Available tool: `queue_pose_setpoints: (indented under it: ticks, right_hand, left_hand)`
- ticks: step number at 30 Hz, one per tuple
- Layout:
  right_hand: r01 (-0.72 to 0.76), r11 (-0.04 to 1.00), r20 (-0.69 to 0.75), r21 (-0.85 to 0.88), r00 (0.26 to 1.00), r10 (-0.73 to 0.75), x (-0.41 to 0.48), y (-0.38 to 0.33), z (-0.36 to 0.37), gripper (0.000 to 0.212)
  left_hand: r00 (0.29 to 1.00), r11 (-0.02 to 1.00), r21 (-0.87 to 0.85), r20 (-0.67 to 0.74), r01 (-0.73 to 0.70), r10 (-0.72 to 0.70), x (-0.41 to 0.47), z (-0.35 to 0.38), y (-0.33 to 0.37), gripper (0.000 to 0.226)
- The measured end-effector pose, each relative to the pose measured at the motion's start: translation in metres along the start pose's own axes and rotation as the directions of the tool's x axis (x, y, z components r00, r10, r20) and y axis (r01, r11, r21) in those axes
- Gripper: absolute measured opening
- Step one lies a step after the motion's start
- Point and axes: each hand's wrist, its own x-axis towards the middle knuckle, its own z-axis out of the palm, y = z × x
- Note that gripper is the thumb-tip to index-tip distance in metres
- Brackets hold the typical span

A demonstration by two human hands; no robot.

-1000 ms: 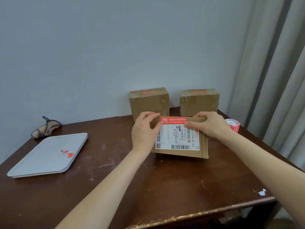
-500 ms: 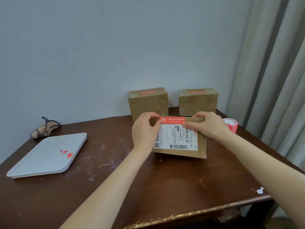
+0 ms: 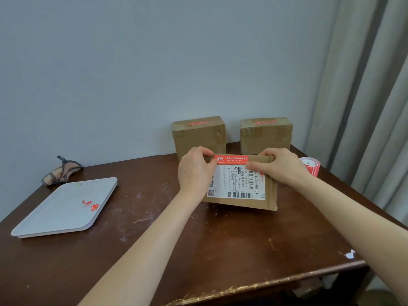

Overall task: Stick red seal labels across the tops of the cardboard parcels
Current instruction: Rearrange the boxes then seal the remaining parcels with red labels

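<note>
- Two forearms reach out over the worn front edge of the dark table (image 3: 220,250) toward the one parcel in work.
- One white tray (image 3: 55,215) lies at the left of the table with what look like two red scraps (image 3: 91,205) on it, probably label offcuts kept out of the way.
- One flat cardboard parcel (image 3: 270,188) stands on its long edge mid-table, its white shipping label (image 3: 237,184) facing the person, likely propped so that the top edge is within reach.
- One red seal label (image 3: 231,160) runs along that top edge, just above the shipping label.
- Left hand (image 3: 195,171) grips the parcel's top left corner, fingers curled over the edge and thumb at the label's left end; right hand (image 3: 279,166) grips the top right the same way, thumb at the label's right end, apparently pressing it flat while steadying the parcel.
- One roll of red labels (image 3: 310,168) sits just beyond the right wrist, close for the next piece.
- One bundled cloth (image 3: 60,172) rests behind the tray.
- Two boxy parcels, left (image 3: 198,138) and right (image 3: 266,134), stand against the wall, each already carrying a red strip on top, making three parcels and three seals counted.
</note>
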Motion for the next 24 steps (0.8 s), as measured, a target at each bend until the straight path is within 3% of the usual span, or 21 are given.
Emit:
queue_pose_setpoints:
  ticks: [24]
  right_hand:
    - [-0.004, 1.0, 0.005, -0.006, 1.0, 0.004, -0.003, -0.002, -0.001, 0.046]
  left_hand:
    - [0.994, 0.988, 0.152, 0.103, -0.04, 0.024, 0.013, -0.009, 0.006, 0.016]
